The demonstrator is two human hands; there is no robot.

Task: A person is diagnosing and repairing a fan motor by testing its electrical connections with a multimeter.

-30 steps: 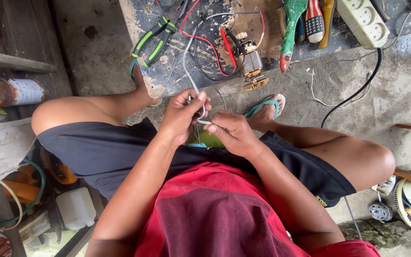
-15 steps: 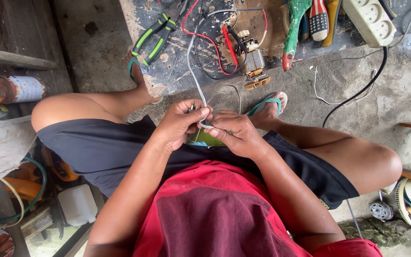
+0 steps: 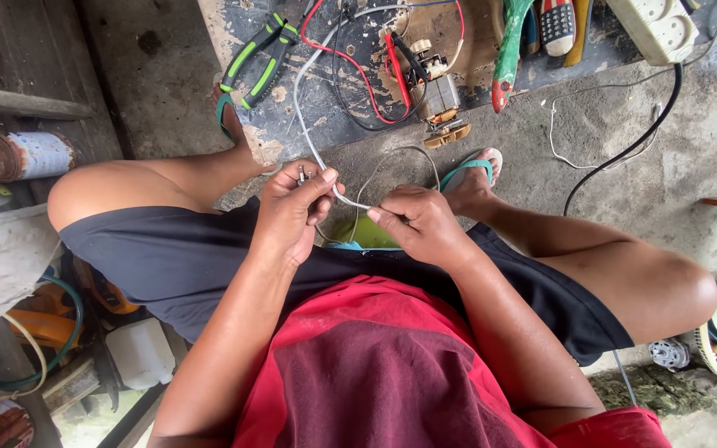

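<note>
Wire (image 3: 309,133), thin and whitish-grey, runs down from the dark board (image 3: 350,91) on the floor and ends between the person's two hands, just above the lap. The left hand (image 3: 292,211) pinches its end between thumb and fingers, fingers curled tight, with short bare metal tips sticking up just past the thumb. The right hand (image 3: 421,224) is closed on the same wire a little further along, thumb pressed against the forefinger, palm turned down and knuckles toward the camera. Both forearms come up from the bottom of the view and bend inward, so the hands sit close together but not touching, with a short bowed stretch of wire between them. A second loop of the thin wire arcs over the concrete just beyond the right hand.

The person sits with knees spread wide, in dark shorts and a red shirt, each foot in a green sandal (image 3: 466,170). On the board lie green-handled pliers (image 3: 255,58) near the left foot, a red lead (image 3: 350,58), a small motor part with copper windings (image 3: 437,91) and a green-handled tool (image 3: 508,46). A white power strip (image 3: 653,29) rests at the upper right, its black cable (image 3: 632,145) trailing over the floor. A rusty can (image 3: 18,156) lies to the left.
</note>
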